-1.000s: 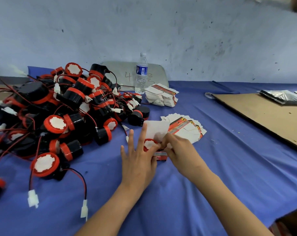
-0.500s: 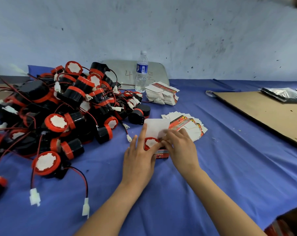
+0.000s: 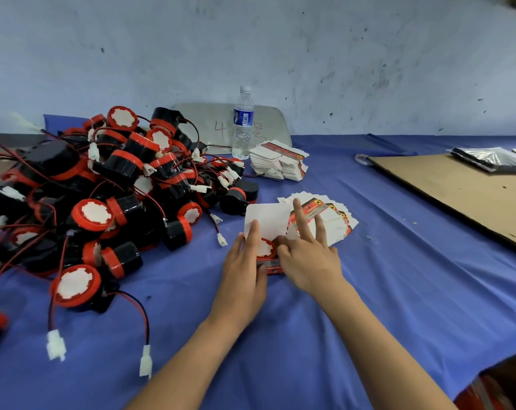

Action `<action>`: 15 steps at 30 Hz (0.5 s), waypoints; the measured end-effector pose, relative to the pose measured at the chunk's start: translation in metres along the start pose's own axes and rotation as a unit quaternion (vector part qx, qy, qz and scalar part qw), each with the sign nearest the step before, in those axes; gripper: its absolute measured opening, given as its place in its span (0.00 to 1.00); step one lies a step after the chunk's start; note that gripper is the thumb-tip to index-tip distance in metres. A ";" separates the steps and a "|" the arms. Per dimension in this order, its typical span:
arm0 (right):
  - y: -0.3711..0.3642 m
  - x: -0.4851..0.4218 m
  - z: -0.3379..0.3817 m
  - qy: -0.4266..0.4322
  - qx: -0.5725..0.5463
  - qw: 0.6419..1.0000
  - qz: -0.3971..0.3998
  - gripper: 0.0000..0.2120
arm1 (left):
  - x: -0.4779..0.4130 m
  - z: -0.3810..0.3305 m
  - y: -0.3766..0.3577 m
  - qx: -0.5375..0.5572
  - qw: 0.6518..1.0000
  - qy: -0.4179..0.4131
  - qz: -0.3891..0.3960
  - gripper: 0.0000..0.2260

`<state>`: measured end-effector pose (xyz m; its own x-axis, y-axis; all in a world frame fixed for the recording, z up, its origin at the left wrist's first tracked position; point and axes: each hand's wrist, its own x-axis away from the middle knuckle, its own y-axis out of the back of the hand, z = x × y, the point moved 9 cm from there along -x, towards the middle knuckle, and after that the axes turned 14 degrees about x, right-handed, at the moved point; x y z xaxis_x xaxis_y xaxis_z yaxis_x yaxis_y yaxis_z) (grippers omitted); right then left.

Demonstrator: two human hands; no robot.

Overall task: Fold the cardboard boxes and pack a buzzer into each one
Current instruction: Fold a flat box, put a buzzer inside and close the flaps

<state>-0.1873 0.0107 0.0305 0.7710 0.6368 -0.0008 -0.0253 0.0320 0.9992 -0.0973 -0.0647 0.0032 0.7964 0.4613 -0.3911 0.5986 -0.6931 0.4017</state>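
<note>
Red-rimmed buzzer (image 3: 265,248) sits inside open white-flapped box (image 3: 268,218).

Small assembly workshop: buzzers (image 3: 103,184) heaped at desk (image 3: 398,291) left edge, flat box blanks (image 3: 277,161) stacked, scuffed wall (image 3: 310,54).
</note>
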 end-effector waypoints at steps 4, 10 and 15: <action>-0.012 0.000 0.004 -0.030 -0.010 0.996 0.079 0.20 | -0.002 0.004 0.001 -0.050 0.999 -0.002 0.007 0.27; -0.021 0.008 0.010 -0.016 0.008 0.993 0.117 0.22 | -0.005 0.001 -0.003 -0.100 0.994 -0.026 0.030 0.22; -0.022 0.024 0.020 0.057 0.032 0.996 0.053 0.20 | -0.002 -0.004 -0.003 -0.105 0.994 -0.017 0.025 0.20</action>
<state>-0.1554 0.0102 0.0089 0.6884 0.7178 0.1044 -0.0593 -0.0878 0.9944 -0.1003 -0.0615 0.0056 0.8241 0.4076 -0.3934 0.5664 -0.5812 0.5843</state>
